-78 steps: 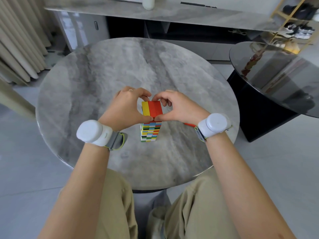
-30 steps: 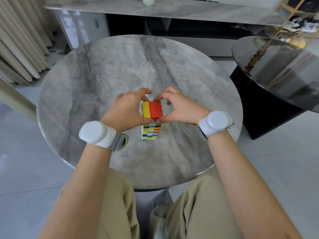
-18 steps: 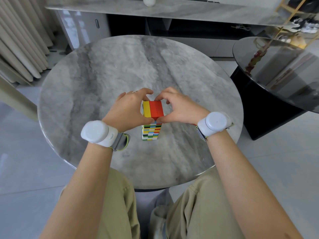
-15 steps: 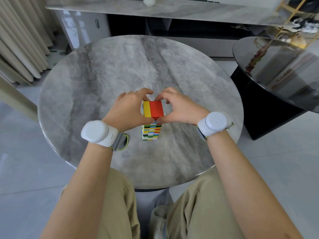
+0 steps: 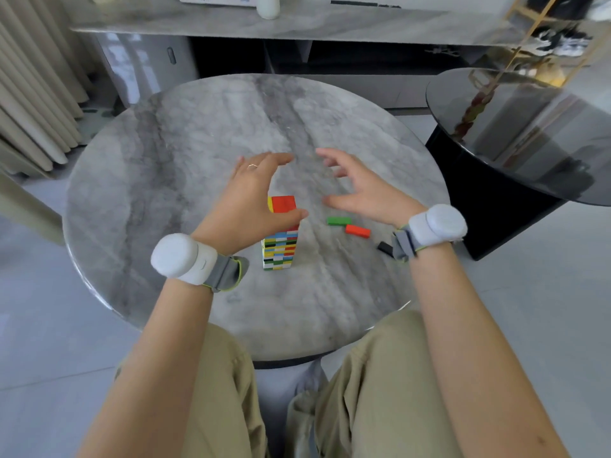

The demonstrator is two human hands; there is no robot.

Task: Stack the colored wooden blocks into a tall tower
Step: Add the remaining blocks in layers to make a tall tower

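A tall tower of colored wooden blocks (image 5: 279, 249) stands near the middle of the round marble table (image 5: 165, 166), topped by red and yellow blocks (image 5: 283, 203). My left hand (image 5: 251, 200) hovers open just left of the tower top, its thumb in front of the top layer; whether it touches is unclear. My right hand (image 5: 360, 190) is open and spread to the right, apart from the tower. Three loose blocks lie on the table right of the tower: a green one (image 5: 339, 221), a red one (image 5: 357, 231) and a black one (image 5: 385, 248).
A dark glass side table (image 5: 529, 133) stands close on the right. A long marble counter (image 5: 297, 24) runs along the back, with curtains (image 5: 29, 94) at the left. My knees sit under the table's near edge.
Both hands have let go of the tower top and spread open and apart. The loose blocks to the right, hidden before, are now in view.
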